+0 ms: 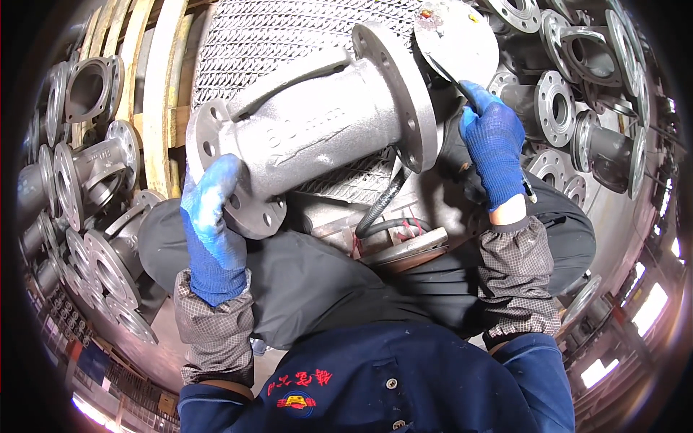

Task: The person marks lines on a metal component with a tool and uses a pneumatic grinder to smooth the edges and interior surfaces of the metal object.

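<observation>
A grey cast-metal flanged valve body (pixel 317 126) lies tilted in front of me, its large round flange at the upper right and a lobed flange with bolt holes at the lower left. My left hand (pixel 216 195), in a blue glove, grips the lower-left flange, its thumb side against the metal. My right hand (pixel 494 137), gloved in blue, is closed around a thin dark tool (pixel 445 72) whose kind I cannot make out. The tool's tip meets or overlaps a whitish round plate (pixel 462 43) with reddish and yellow smears near its top.
Ridged metal mesh (pixel 271 40) lies beneath and beyond the valve body. Wooden pallet slats (pixel 155 94) run along the left. Flanged castings are piled at the left (pixel 108 267) and right (pixel 556 108). A black corrugated hose (pixel 379 206) hangs below the valve body, near my knees.
</observation>
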Tool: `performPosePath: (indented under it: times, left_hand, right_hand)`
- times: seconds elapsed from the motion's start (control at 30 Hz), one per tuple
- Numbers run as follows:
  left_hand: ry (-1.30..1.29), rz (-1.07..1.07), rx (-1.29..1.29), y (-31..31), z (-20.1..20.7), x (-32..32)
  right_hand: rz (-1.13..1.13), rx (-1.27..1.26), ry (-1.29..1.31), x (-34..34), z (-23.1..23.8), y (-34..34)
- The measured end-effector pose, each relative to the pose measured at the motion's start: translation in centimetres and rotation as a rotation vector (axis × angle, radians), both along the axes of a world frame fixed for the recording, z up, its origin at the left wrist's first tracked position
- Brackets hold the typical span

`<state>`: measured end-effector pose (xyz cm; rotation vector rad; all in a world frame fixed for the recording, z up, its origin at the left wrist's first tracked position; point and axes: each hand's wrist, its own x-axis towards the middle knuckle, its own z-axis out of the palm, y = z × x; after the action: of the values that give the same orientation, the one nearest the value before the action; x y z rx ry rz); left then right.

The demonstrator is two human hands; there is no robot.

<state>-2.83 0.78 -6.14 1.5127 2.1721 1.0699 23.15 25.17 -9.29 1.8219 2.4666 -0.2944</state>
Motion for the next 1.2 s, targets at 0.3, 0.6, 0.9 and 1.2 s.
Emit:
performPosePath:
  times: [0.3, 0.6, 0.9, 1.2]
  left_hand:
    - [0.080, -0.013, -0.003, 0.3, 0.1, 0.1]
    - [-0.023, -0.010, 0.097, 0.4, 0.0, 0.1]
    - [-0.375, 0.036, 0.153, 0.8, -0.3, 0.6]
    - [-0.645, 0.242, -0.030, 1.5, 1.3, 1.4]
  right_hand:
    - [0.022, 0.017, 0.039, 0.0, -0.1, -0.1]
    - [-0.085, -0.104, 0.528, 1.4, 2.4, -0.8]
    - [0.446, 0.071, 0.659, -1.2, 10.7, -9.7]
    - [0.445, 0.011, 0.546, -2.9, 7.5, -12.5]
